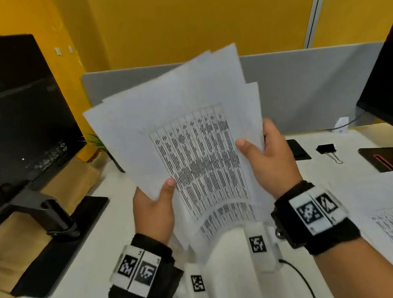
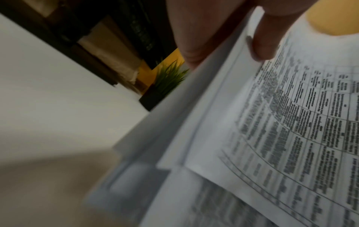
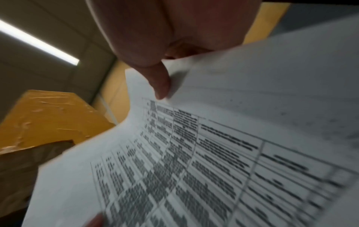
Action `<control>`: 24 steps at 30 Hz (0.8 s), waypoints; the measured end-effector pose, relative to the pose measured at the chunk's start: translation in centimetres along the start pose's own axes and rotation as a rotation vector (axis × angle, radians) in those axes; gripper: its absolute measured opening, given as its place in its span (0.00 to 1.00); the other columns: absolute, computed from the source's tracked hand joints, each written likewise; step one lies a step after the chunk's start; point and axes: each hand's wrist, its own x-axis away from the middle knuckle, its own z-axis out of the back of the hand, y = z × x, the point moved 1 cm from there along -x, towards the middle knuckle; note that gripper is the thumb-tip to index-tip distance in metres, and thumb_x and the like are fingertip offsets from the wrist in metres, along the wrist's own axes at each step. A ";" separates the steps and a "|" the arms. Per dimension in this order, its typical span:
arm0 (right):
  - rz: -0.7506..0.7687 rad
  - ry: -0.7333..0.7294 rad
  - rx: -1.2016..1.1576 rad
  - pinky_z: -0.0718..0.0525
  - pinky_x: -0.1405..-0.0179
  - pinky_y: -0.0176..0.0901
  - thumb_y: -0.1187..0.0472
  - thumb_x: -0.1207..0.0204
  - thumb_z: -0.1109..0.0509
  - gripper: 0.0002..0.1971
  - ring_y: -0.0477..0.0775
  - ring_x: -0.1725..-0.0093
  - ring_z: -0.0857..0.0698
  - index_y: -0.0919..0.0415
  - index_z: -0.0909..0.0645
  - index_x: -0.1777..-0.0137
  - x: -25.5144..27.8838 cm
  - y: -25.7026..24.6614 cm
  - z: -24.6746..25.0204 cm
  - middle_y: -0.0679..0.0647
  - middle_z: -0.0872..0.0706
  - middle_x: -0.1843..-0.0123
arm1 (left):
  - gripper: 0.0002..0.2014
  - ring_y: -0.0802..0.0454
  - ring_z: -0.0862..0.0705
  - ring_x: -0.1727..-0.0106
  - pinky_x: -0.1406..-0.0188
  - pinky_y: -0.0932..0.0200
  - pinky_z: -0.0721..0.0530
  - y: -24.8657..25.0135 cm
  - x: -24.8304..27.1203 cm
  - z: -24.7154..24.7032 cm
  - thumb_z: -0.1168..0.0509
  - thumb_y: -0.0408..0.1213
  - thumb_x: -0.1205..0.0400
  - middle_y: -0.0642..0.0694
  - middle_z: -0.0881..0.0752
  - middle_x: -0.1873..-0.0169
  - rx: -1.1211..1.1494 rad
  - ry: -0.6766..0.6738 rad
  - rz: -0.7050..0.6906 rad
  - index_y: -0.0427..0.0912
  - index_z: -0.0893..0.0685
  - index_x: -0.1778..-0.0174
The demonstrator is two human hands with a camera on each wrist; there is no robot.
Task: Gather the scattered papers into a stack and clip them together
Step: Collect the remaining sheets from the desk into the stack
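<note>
I hold a fanned bunch of printed papers (image 1: 189, 130) upright above the white desk (image 1: 87, 265). My left hand (image 1: 155, 207) pinches its lower left edge, thumb on the front sheet. My right hand (image 1: 267, 157) grips the right edge, thumb on the printed table. The sheets are uneven, their corners splayed at the top. In the left wrist view the papers (image 2: 281, 138) fill the right side under my thumb. The right wrist view shows the papers (image 3: 213, 161) held below my thumb. A black binder clip (image 1: 326, 149) lies on the desk to the right. More printed sheets (image 1: 391, 212) lie flat at the right.
A dark monitor (image 1: 14, 112) on a stand is at the left, another monitor (image 1: 391, 84) at the right. A grey partition (image 1: 304, 87) runs behind the desk. A small green plant (image 1: 96, 141) sits behind the papers. A black flat object (image 1: 296, 149) lies by the clip.
</note>
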 end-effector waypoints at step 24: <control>-0.077 0.079 -0.188 0.18 0.36 0.53 0.59 0.30 0.31 0.17 0.46 0.40 0.15 0.41 0.26 0.43 3.4 2.7 0.3 0.44 0.14 0.42 | 0.21 0.59 0.14 0.44 0.36 0.45 0.18 0.5 -0.6 -0.3 0.26 0.48 0.28 0.53 0.12 0.46 -0.018 -0.078 -0.072 0.51 0.20 0.40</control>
